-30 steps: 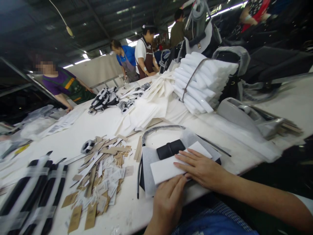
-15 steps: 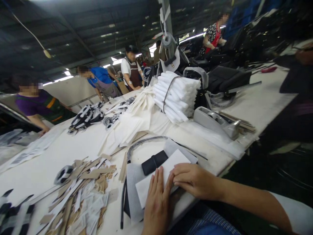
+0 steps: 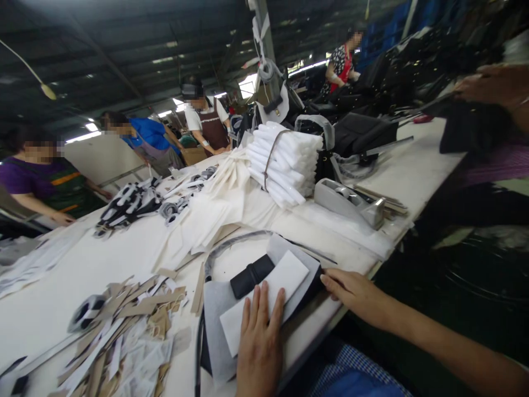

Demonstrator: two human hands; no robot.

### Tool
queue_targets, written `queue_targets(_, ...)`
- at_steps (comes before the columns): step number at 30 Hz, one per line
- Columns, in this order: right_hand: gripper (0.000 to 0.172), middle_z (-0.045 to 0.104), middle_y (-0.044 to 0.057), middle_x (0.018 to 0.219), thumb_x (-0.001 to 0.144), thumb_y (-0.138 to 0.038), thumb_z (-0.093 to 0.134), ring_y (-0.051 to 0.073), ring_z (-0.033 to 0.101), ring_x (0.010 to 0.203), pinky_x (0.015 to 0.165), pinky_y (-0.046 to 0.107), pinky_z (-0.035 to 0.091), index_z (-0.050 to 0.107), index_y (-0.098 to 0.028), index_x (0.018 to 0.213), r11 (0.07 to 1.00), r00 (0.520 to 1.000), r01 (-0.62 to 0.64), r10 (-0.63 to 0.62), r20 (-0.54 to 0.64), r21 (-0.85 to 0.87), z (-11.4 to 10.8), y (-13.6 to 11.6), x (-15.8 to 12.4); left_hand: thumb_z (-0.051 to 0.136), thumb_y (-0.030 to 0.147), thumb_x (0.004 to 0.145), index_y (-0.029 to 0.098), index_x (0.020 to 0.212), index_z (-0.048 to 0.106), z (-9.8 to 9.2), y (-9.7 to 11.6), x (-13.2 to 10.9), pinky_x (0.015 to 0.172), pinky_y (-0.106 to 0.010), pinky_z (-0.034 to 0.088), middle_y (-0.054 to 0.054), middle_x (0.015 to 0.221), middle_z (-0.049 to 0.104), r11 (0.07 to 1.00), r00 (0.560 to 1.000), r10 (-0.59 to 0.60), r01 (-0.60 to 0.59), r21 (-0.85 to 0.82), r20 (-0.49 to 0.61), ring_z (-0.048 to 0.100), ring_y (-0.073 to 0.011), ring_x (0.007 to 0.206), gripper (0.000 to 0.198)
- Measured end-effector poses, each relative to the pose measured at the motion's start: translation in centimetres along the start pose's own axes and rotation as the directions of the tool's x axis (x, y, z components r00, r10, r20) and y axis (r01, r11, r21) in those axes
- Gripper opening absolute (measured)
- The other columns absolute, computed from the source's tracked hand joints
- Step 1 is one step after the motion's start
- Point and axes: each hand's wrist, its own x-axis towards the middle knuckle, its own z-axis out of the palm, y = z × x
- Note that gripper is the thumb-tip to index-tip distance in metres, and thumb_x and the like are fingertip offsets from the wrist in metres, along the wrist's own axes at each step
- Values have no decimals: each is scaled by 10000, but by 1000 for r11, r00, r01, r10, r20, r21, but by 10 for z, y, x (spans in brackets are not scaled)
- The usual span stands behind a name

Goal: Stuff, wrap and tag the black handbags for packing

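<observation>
A black bag (image 3: 313,284) lies flat at the table's near edge, mostly covered by thin grey-white wrapping paper (image 3: 215,306). On top of the paper rests a white padding sheet (image 3: 289,277), set at a slant. My left hand (image 3: 261,344) presses on this sheet with its fingers stretched out. At the bag's right corner, my right hand (image 3: 351,292) pinches the black edge between thumb and fingers. A black tab with a loop (image 3: 252,275) shows just beyond the sheet. The bag's plastic-wrapped handle (image 3: 231,241) arches away behind it.
Paper and card scraps (image 3: 136,325) are heaped on the left, with a tape roll (image 3: 86,312) beside them. Farther back are a strapped bundle of white foam rolls (image 3: 285,160), a tape dispenser (image 3: 347,201) and black bags (image 3: 363,135). Several co-workers stand around the table.
My right hand has left the white sheet and moved right to the bag's corner, where it grips the edge. My left hand stays on the sheet. The whole view has shifted slightly.
</observation>
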Motion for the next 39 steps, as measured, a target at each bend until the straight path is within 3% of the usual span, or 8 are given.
queue_targets(4,515,607,19,757,893,-691,499,196,602,780,764,339,509,544,-194,762,890,996,-85,91,9,448,0,-15,-1,671,440,886,210,1561,288,5,-3,-1,1077,-533,472,-175,1610,292,1000,999,0,-1,-24,-37,364,-364,1441,809)
queue_targets(10,470,685,65,854,831,-639,639,196,654,852,824,336,532,588,-172,819,665,997,-45,77,-9,746,-7,-47,-1,481,108,942,251,1593,152,25,-13,-8,1077,-490,482,-148,1580,368,996,981,-86,82,-28,-174,400,-321,1428,743)
queue_targets(13,448,713,55,789,908,-616,545,186,677,724,707,311,548,612,-173,919,840,999,41,-21,-43,542,-17,-33,12,425,24,913,273,1591,163,33,-20,-11,1082,-441,490,-114,1591,357,994,968,-103,91,-61,-228,416,-291,1421,768)
queue_targets(15,383,741,56,836,985,-518,463,187,699,736,718,305,548,643,-181,1001,987,977,126,-106,-183,98,-31,-11,27,407,-8,893,292,1587,176,35,-23,-12,1093,-418,485,-91,1598,348,993,967,-104,89,-73,-233,407,-271,1428,791)
queue_targets(17,324,748,85,1038,1025,-378,415,207,705,930,837,324,535,669,-188,1086,897,907,80,-246,-341,-435,-48,13,44,396,-23,881,298,1587,171,36,-25,-12,1102,-424,478,-88,1604,337,993,969,-101,86,-76,-227,385,-269,1441,808)
queue_targets(19,311,677,150,1249,1005,-266,442,267,637,1135,947,392,491,649,-142,1202,780,871,-5,-304,-387,-625,-65,35,59,393,-28,872,289,1589,167,36,-26,-12,1106,-440,474,-96,1609,323,993,969,-102,86,-77,-225,370,-275,1448,816)
queue_targets(27,226,747,138,876,942,-180,546,284,684,865,767,368,459,749,-133,855,618,922,-91,-243,-300,-781,-83,56,84,402,-37,851,290,1587,179,41,-28,-11,1111,-441,468,-92,1610,320,996,967,-69,55,-65,-245,376,-283,1442,836)
queue_targets(39,244,763,102,876,911,-137,541,258,677,863,809,360,440,776,-177,862,585,934,-28,-273,-230,-811,-73,24,72,452,-13,850,319,1587,162,16,-28,-6,1111,-446,463,-67,1611,323,966,963,-213,183,-182,-166,384,-279,1439,859)
